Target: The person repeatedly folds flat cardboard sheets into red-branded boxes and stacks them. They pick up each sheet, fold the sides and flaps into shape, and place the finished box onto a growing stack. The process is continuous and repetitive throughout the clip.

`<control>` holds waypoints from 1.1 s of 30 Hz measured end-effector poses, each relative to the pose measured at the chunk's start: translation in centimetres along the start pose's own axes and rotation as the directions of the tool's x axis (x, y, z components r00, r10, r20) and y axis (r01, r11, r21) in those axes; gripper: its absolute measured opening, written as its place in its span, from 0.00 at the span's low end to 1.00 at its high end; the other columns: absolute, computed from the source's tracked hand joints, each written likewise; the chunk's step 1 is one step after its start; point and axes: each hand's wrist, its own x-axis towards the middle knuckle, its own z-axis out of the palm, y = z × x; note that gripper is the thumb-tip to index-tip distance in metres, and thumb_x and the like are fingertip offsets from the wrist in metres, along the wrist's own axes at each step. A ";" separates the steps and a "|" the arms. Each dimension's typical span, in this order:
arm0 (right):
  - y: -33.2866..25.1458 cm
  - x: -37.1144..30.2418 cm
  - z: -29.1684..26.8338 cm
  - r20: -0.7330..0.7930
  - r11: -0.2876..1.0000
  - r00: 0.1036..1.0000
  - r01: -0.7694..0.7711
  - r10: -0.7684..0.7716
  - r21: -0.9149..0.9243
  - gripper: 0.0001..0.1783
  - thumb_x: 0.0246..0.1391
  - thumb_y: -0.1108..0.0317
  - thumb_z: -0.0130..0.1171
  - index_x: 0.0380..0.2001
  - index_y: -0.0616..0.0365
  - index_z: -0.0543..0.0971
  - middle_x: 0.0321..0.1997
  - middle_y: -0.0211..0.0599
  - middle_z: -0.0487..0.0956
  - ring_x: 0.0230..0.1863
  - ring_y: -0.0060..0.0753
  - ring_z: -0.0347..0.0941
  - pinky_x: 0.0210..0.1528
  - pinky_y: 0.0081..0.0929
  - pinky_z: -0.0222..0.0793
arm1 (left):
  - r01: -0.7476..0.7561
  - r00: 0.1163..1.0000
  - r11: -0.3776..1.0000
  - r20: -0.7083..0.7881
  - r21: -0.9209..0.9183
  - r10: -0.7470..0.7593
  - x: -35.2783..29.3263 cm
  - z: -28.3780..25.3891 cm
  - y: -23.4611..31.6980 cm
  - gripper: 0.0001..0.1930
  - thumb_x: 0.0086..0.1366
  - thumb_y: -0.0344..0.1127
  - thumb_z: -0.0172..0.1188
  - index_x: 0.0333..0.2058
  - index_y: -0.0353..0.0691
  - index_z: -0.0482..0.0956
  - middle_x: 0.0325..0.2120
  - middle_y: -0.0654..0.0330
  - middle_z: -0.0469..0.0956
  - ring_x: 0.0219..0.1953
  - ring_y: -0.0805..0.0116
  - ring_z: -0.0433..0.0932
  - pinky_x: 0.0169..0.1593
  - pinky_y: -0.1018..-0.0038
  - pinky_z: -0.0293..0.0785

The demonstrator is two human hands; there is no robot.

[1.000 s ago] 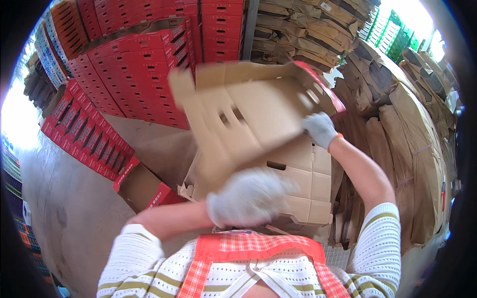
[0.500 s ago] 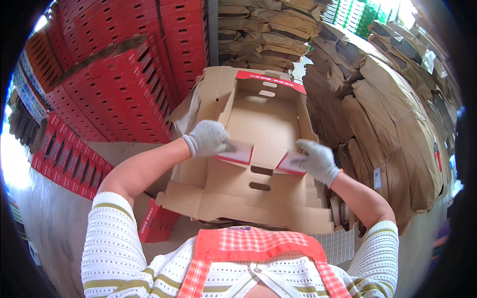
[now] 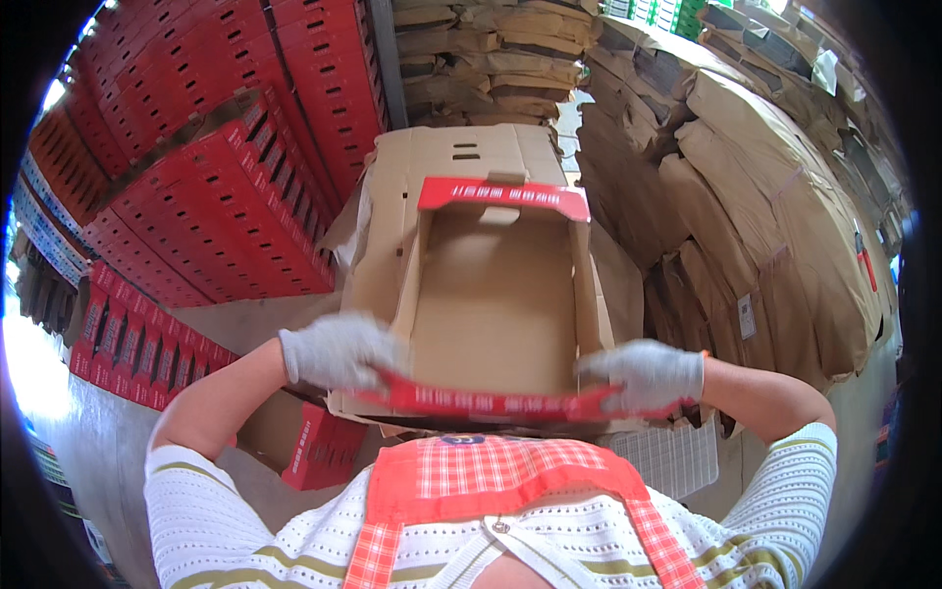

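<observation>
A shallow cardboard box [image 3: 496, 312], brown inside and red on its outer ends, lies in front of me with its sides standing. Its near red panel [image 3: 481, 402] is raised and blurred by motion. At that panel's left end, my left hand [image 3: 341, 351] in a pale grey glove has its fingers closed on the edge. My right hand [image 3: 643, 375], gloved alike, grips the panel's right end, its fingers curled over the corner. The far red panel [image 3: 505, 194] stands upright. Beneath the box are flat brown cardboard sheets [image 3: 461, 142].
Red cartons [image 3: 211, 187] are stacked high at the left, with a lower row of red boxes [image 3: 137, 339] nearer. A red-ended box [image 3: 319, 452] is on the floor at my left. Paper-wrapped bundles [image 3: 785, 226] crowd the right. A white grid [image 3: 667, 461] lies near my right elbow.
The near panel, flat before, is now folded up with its red side showing. Both hands have let go of the small corner flaps, moved apart and come nearer to me. The box has shifted nearer.
</observation>
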 end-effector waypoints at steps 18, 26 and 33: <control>-1.7 0.1 -11.9 -0.753 0.524 0.654 0.619 0.069 0.585 0.32 0.46 0.67 0.56 0.57 0.68 0.69 0.47 0.39 0.77 0.44 0.26 0.75 0.48 0.25 0.73 | -0.780 0.620 -0.543 -0.505 -0.312 -0.601 15.0 13.7 1.8 0.12 0.59 0.38 0.54 0.39 0.39 0.75 0.39 0.56 0.78 0.46 0.59 0.77 0.56 0.60 0.73; -15.0 4.6 -12.6 -0.515 0.735 0.547 0.328 -0.660 -0.593 0.30 0.44 0.64 0.63 0.55 0.51 0.75 0.58 0.45 0.75 0.54 0.43 0.74 0.56 0.33 0.69 | -0.151 0.960 0.596 -0.262 -0.788 -0.103 15.3 12.9 5.2 0.18 0.65 0.43 0.56 0.48 0.39 0.75 0.46 0.53 0.78 0.45 0.56 0.79 0.53 0.58 0.75; -8.7 6.7 -15.2 -0.920 0.901 -0.021 0.198 -0.391 -0.387 0.16 0.59 0.63 0.58 0.47 0.58 0.75 0.39 0.42 0.79 0.40 0.37 0.78 0.44 0.31 0.72 | 0.422 0.459 0.802 -0.862 0.424 0.214 7.9 -7.5 11.9 0.49 0.38 0.72 0.65 0.47 0.31 0.76 0.51 0.42 0.73 0.59 0.46 0.69 0.62 0.45 0.58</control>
